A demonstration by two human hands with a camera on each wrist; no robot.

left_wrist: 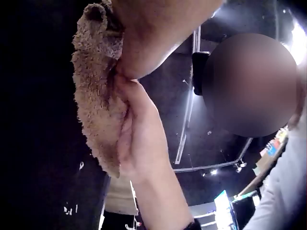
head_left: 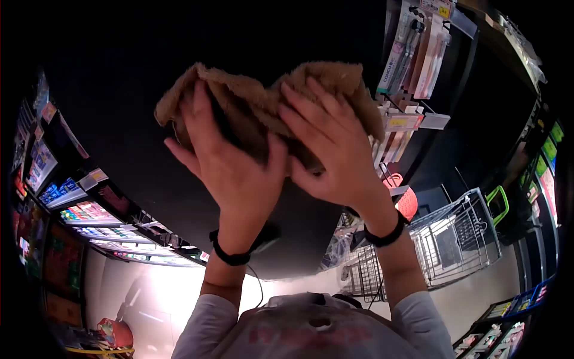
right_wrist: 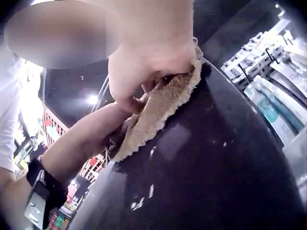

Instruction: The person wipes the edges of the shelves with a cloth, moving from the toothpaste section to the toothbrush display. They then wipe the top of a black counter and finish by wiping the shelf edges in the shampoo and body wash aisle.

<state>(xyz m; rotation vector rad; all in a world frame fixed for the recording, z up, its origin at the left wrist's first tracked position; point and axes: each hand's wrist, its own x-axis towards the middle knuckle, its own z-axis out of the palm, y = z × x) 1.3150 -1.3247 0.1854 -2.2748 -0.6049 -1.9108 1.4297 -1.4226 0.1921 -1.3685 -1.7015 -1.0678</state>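
A brown fluffy cloth (head_left: 236, 84) lies bunched against a large dark panel (head_left: 128, 140). My left hand (head_left: 236, 164) presses on the cloth's left part, fingers extended upward and thumb spread toward the other hand. On its right part rests my right hand (head_left: 338, 146), fingers spread and mostly straight. The two thumbs come close together at the cloth's lower edge. In the left wrist view, the thick pile of the cloth (left_wrist: 93, 105) sits between the hands and the dark surface. The right wrist view shows the cloth's pale edge (right_wrist: 156, 115) along the glossy panel, with fingertips partly hidden.
Hanging packaged goods (head_left: 412, 54) on hooks stand close at the right. Behind, at lower right, is a shopping cart (head_left: 457, 239) near a red basket (head_left: 406, 203). Lit stocked shelves (head_left: 89, 212) run along the left. A red container (head_left: 116, 333) stands on the floor at lower left.
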